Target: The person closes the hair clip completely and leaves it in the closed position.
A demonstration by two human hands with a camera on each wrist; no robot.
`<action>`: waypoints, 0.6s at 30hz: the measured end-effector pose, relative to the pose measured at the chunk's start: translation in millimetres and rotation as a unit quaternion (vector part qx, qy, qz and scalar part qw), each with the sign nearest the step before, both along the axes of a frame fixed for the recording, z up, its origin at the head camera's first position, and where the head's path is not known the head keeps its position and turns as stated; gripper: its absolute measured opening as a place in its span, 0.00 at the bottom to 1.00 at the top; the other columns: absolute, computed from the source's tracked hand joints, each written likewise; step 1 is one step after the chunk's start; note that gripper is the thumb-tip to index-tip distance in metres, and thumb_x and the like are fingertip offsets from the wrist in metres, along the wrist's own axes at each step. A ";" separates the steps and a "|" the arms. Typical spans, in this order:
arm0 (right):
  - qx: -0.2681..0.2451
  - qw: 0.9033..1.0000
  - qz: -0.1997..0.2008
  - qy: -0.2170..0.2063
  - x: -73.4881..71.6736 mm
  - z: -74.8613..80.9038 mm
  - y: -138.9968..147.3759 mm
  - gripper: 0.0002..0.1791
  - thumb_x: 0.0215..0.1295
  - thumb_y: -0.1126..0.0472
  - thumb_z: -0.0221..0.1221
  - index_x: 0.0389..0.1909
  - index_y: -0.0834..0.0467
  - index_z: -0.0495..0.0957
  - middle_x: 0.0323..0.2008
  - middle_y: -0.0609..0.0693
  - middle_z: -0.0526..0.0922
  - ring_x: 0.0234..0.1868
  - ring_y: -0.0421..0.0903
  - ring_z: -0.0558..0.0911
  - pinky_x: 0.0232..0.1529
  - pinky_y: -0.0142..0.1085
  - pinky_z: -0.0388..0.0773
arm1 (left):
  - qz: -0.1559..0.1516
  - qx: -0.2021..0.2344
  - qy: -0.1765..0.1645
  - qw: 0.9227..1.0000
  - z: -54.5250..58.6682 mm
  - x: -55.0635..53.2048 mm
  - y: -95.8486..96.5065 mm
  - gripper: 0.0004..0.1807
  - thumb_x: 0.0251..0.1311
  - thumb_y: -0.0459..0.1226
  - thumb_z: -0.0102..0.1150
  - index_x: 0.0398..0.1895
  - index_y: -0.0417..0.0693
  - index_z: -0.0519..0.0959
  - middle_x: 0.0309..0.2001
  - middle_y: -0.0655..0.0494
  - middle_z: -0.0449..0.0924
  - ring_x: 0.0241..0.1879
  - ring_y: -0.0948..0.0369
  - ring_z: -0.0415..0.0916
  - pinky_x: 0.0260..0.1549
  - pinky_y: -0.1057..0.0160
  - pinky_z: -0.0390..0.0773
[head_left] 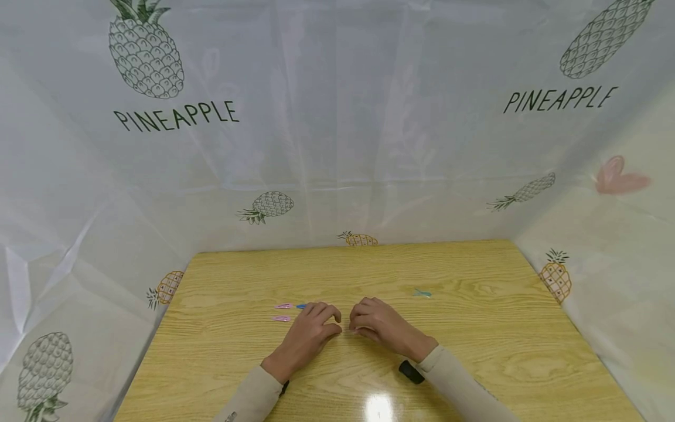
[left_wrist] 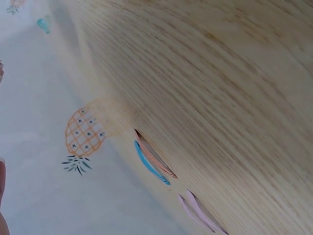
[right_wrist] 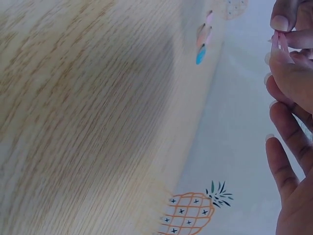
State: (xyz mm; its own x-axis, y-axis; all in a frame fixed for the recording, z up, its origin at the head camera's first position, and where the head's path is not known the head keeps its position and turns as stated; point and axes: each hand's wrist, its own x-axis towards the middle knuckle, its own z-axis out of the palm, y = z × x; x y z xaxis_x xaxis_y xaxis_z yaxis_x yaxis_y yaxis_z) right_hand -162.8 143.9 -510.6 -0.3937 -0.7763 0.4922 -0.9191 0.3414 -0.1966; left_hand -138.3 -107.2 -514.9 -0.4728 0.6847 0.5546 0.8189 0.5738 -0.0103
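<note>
A small pink hair clip [right_wrist: 280, 41] is held between both hands, its two legs spread apart. The left hand [head_left: 310, 336] pinches one end of it with fingertips and thumb. At the other end, the thumb of the right hand [head_left: 389, 329] lies against the clip, which is partly hidden behind it. In the head view the curled fingers conceal this clip. Just left of the left hand lie two pink hair clips [head_left: 282, 306] and a blue hair clip [head_left: 301, 306]. An orange hair clip [left_wrist: 155, 157] rests beside the blue one in the left wrist view.
A thin teal item [head_left: 422, 293], perhaps another clip, lies beyond the right hand on the wooden table [head_left: 464, 328]. Pineapple-printed cloth [head_left: 337, 146] walls the table's back and sides. Beside the right wrist is a black object [head_left: 411, 372].
</note>
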 end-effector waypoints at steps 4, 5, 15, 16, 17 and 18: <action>0.001 1.000 -0.001 -0.010 1.3 0.9 0.4 0.06 0.62 0.66 0.74 0.36 0.54 0.88 0.40 0.42 0.84 0.45 0.41 0.81 0.52 0.38 0.80 | -0.003 0.000 -0.001 1.000 0.3 0.6 0.4 0.03 0.59 0.39 0.76 0.31 0.57 0.90 0.47 0.62 0.79 0.47 0.61 0.77 0.51 0.60 0.79; 0.001 1.000 -0.001 -0.012 1.6 0.9 0.5 0.05 0.62 0.66 0.74 0.36 0.54 0.88 0.40 0.42 0.84 0.45 0.41 0.81 0.52 0.38 0.80 | -0.004 0.000 -0.001 1.000 0.3 0.7 0.5 0.03 0.59 0.39 0.76 0.31 0.57 0.90 0.47 0.62 0.79 0.47 0.61 0.77 0.52 0.60 0.79; 0.000 0.999 0.000 -0.034 3.9 1.3 1.2 0.06 0.63 0.67 0.73 0.37 0.53 0.88 0.40 0.41 0.84 0.45 0.40 0.81 0.52 0.36 0.80 | -0.008 0.017 -0.010 1.000 -6.5 -1.2 -0.5 0.03 0.62 0.39 0.72 0.31 0.59 0.89 0.46 0.61 0.79 0.47 0.61 0.76 0.51 0.59 0.78; 0.000 0.999 -0.002 -0.035 3.9 0.8 1.2 0.06 0.63 0.67 0.73 0.37 0.53 0.88 0.40 0.41 0.84 0.45 0.40 0.81 0.52 0.36 0.80 | -0.005 0.020 -0.014 1.000 -6.9 -1.4 -0.3 0.02 0.61 0.39 0.74 0.31 0.58 0.89 0.46 0.61 0.79 0.47 0.60 0.76 0.50 0.59 0.79; 0.001 0.999 -0.004 -0.034 3.8 0.3 1.1 0.06 0.63 0.67 0.73 0.37 0.53 0.88 0.40 0.41 0.84 0.45 0.40 0.81 0.52 0.36 0.80 | -0.001 0.025 -0.022 0.999 -6.5 -1.3 0.1 0.02 0.60 0.39 0.75 0.31 0.58 0.90 0.46 0.61 0.79 0.46 0.60 0.76 0.50 0.58 0.79; 0.001 0.999 -0.005 -0.033 3.8 -0.1 1.0 0.06 0.63 0.67 0.73 0.37 0.53 0.88 0.40 0.41 0.84 0.46 0.41 0.81 0.52 0.36 0.80 | 0.004 0.031 -0.032 0.999 -5.9 -1.1 0.5 0.03 0.59 0.38 0.76 0.31 0.57 0.90 0.45 0.62 0.79 0.46 0.60 0.76 0.49 0.58 0.79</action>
State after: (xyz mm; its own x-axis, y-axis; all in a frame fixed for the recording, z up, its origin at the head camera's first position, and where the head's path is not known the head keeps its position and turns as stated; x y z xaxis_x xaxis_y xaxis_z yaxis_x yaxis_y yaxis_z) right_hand -159.0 144.9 -510.7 -0.4335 -0.7724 0.4642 -0.9005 0.3516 -0.2558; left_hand -139.4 -106.7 -520.8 -0.5137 0.6466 0.5640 0.8125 0.5777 0.0778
